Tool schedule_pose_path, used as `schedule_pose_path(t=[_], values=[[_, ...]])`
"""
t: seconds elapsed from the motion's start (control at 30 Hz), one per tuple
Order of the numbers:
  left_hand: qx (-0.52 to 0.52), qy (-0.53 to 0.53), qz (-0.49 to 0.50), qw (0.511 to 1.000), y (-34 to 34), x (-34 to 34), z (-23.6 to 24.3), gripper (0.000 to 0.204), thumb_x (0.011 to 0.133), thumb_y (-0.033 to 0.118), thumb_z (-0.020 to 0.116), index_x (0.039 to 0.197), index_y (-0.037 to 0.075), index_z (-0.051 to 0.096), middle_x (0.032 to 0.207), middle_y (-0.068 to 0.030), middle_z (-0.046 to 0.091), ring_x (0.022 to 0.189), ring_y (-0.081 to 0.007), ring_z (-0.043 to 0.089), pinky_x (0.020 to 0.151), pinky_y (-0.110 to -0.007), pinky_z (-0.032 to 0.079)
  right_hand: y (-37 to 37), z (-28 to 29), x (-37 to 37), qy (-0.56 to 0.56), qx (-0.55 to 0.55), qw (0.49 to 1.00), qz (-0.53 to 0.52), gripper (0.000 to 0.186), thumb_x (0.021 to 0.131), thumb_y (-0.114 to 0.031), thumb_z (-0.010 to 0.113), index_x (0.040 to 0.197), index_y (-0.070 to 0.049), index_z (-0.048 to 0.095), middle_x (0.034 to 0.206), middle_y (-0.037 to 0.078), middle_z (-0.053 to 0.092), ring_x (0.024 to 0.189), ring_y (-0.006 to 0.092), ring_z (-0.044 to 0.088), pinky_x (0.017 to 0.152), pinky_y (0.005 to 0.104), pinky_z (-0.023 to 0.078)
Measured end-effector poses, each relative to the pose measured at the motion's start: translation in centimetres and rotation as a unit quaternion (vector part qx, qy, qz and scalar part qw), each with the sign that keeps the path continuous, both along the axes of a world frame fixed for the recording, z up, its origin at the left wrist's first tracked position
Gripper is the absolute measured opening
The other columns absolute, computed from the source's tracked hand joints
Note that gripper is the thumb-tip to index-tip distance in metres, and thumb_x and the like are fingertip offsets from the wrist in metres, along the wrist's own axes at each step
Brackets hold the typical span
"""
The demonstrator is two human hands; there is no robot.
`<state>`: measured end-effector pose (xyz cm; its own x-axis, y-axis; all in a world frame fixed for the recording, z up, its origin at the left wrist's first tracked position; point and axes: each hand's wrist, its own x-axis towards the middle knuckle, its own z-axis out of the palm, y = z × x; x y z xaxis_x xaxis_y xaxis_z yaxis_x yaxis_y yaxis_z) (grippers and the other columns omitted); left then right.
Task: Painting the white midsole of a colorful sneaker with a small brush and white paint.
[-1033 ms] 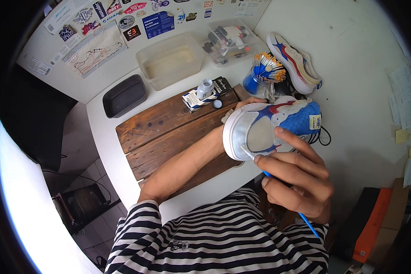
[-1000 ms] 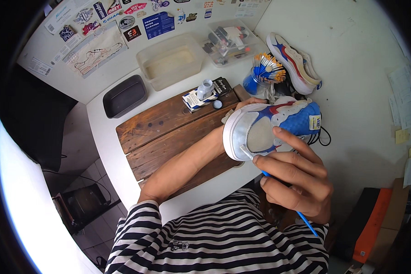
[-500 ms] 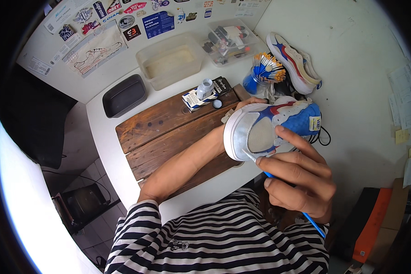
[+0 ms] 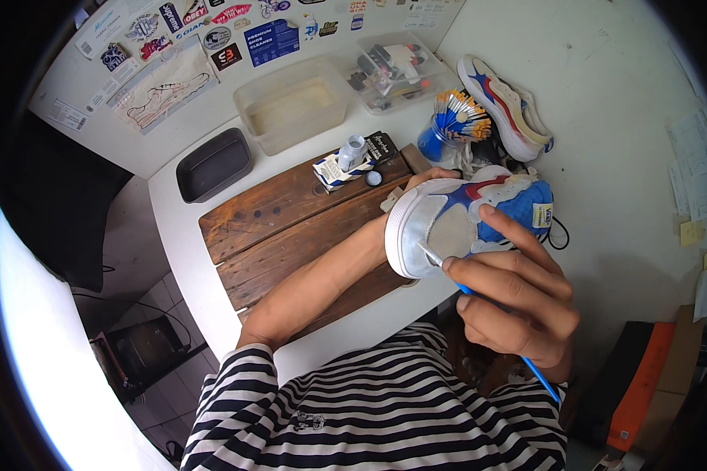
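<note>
A sneaker (image 4: 452, 223) with a white sole, pale grey toe and blue, red and white panels is held up over the right part of the table, toe toward the left. My left hand (image 4: 432, 175) is closed around it from the far side, mostly hidden behind the shoe. My right hand (image 4: 518, 302) pinches a thin blue-handled paintbrush (image 4: 540, 380), its bristles touching the grey toe panel. My right index finger rests along the shoe's side. Beyond the shoe, a small open bottle (image 4: 353, 151) of pale paint stands by its loose cap (image 4: 374, 179).
The bottle stands at a small box (image 4: 330, 174) on a wooden board (image 4: 291, 235). A dark tray (image 4: 212, 166), a clear bin (image 4: 294, 110), a lidded box of supplies (image 4: 401, 71), a jar of brushes (image 4: 440, 145) and the matching sneaker (image 4: 507, 106) line the back.
The brush tip has shifted slightly up the toe panel, and my right hand has moved a little with it. The sneaker has tilted slightly in my left hand.
</note>
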<state>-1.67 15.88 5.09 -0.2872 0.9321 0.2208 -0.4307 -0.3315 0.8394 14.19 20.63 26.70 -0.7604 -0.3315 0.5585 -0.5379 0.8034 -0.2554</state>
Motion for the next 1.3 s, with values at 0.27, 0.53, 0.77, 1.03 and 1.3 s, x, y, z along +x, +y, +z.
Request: schedule_pose_path(t=[0.27, 0.53, 0.77, 1.03, 1.3], values=[[0.008, 0.023, 0.012, 1.000, -0.5, 0.9, 3.3, 0.069, 0.075, 0.019, 0.086, 0.136, 0.006, 0.057, 0.134, -0.0104, 0.057, 0.127, -0.0215, 0.052, 0.112, -0.033, 0.041, -0.4, 0.1, 0.9, -0.018, 0.010, 1.000, 0.024, 0.013, 0.080, -0.006, 0.068, 0.090, 0.000, 0.062, 0.092, 0.018, 0.071, 0.078, 0.0228, 0.070, 0.100, 0.0626, 0.054], [-0.136, -0.432, -0.257, 0.854, 3.3, 0.7, 2.7, 0.042, 0.094, 0.042, 0.056, 0.110, 0.005, 0.068, 0.100, -0.0137, 0.073, 0.082, -0.0281, 0.071, 0.077, -0.039, 0.061, 1.5, 0.0, -1.3, -0.031, -0.096, 0.994, 0.040, 0.008, 0.088, 0.003, 0.064, 0.091, -0.002, 0.058, 0.085, 0.018, 0.075, 0.064, 0.0235, 0.070, 0.096, 0.0636, 0.054], [0.036, -0.268, -0.322, 0.907, 1.5, 1.1, 2.7, 0.051, 0.094, 0.020, 0.070, 0.139, 0.007, 0.052, 0.138, -0.0067, 0.056, 0.132, -0.0181, 0.052, 0.119, -0.036, 0.037, 3.3, -0.1, -1.7, -0.061, -0.148, 0.986, 0.039, 0.013, 0.088, 0.002, 0.064, 0.098, 0.000, 0.055, 0.080, 0.018, 0.073, 0.076, 0.0231, 0.074, 0.103, 0.0678, 0.046], [-0.203, -0.089, -0.108, 0.969, -0.1, 0.3, 8.5, 0.031, 0.102, 0.004, 0.055, 0.133, 0.001, 0.055, 0.125, -0.0141, 0.064, 0.106, -0.0226, 0.068, 0.102, -0.035, 0.055, 2.3, 0.0, -1.7, -0.103, -0.174, 0.976, 0.083, 0.013, 0.087, 0.003, 0.064, 0.097, 0.001, 0.056, 0.081, 0.019, 0.073, 0.076, 0.0241, 0.074, 0.102, 0.0673, 0.048], [-0.139, -0.425, -0.165, 0.879, 0.7, 2.7, 8.2, 0.040, 0.098, 0.035, 0.050, 0.118, 0.003, 0.064, 0.103, -0.0151, 0.071, 0.089, -0.0262, 0.071, 0.087, -0.037, 0.061, 3.8, -0.4, -2.1, -0.076, -0.177, 0.980, 0.053, 0.010, 0.088, 0.003, 0.063, 0.096, 0.002, 0.056, 0.078, 0.018, 0.071, 0.076, 0.0237, 0.075, 0.102, 0.0665, 0.048]])
